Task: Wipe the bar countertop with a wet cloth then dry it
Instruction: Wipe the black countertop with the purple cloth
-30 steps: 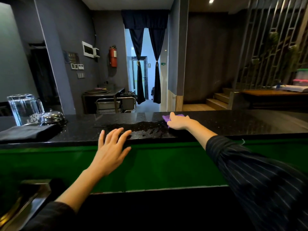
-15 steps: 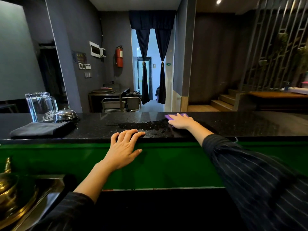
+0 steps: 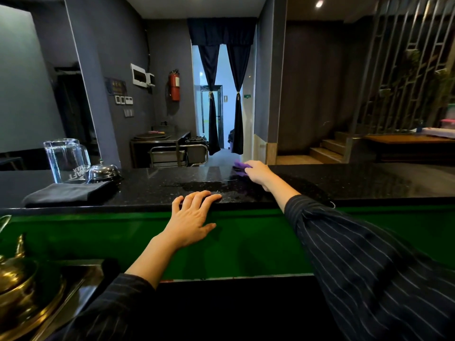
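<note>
The black bar countertop [image 3: 344, 183] shows a wet patch only mid-counter, so I'd judge the wet wiping barely underway and drying not begun. A folded dark cloth [image 3: 66, 193] waits at the near left. The left hand [image 3: 189, 217] braces the near edge, fingers spread, empty. The right hand [image 3: 258, 172] is closed on the purple cloth [image 3: 240, 166] at the far edge.
</note>
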